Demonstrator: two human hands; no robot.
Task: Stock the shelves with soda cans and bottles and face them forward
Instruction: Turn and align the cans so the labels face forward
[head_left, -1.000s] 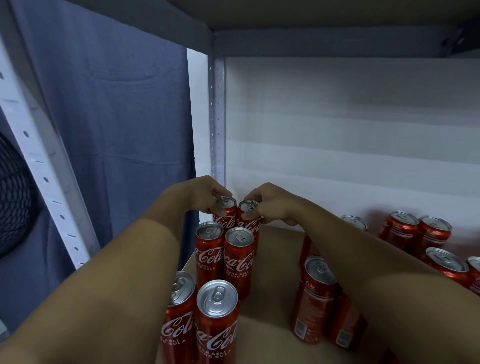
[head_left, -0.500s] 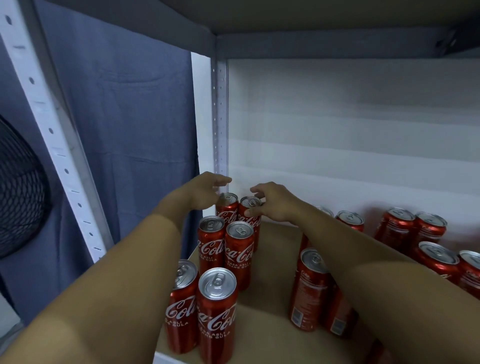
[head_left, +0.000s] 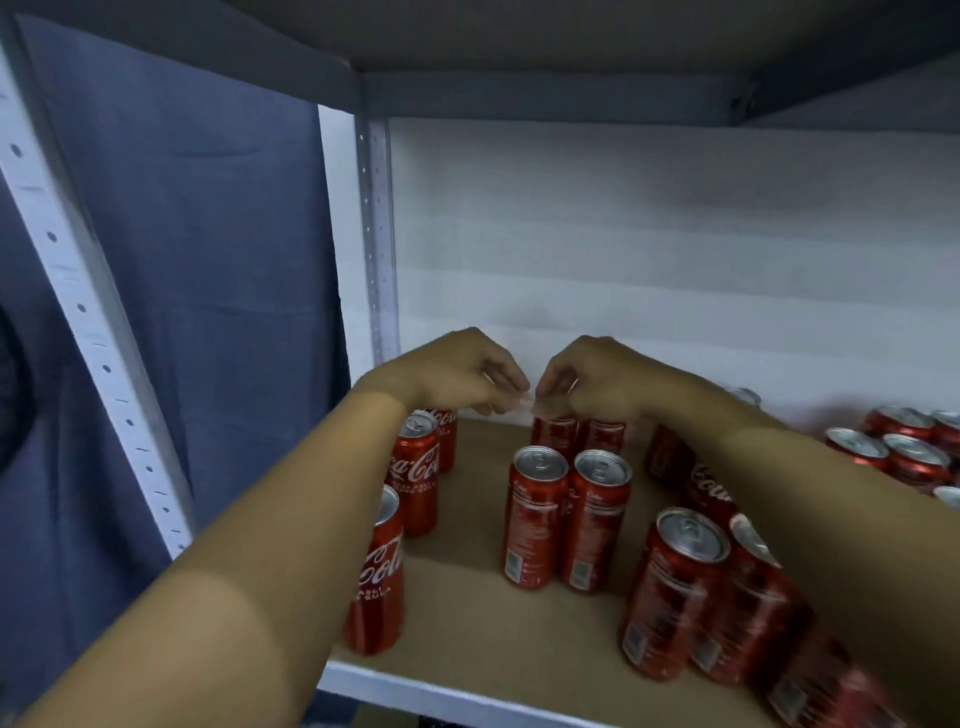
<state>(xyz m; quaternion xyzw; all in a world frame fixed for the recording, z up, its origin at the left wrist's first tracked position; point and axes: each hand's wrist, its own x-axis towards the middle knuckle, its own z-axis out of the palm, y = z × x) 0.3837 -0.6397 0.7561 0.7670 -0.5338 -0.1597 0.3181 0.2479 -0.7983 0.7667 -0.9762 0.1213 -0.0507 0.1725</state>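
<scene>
Cans getting faced: both hands, left and right, curl over back pair; logos need turning frontward.

My right hand covers the tops of the two rear cans directly beneath it; I cannot tell whether my fingers grip them. My left hand hides the top of the can under it, grip likewise unclear. My left forearm masks part of the near can below that hand. The cans nearest me, below my right forearm, are smeared by blur. A dark round object, far left of my left hand, is cut by the frame edge.
</scene>
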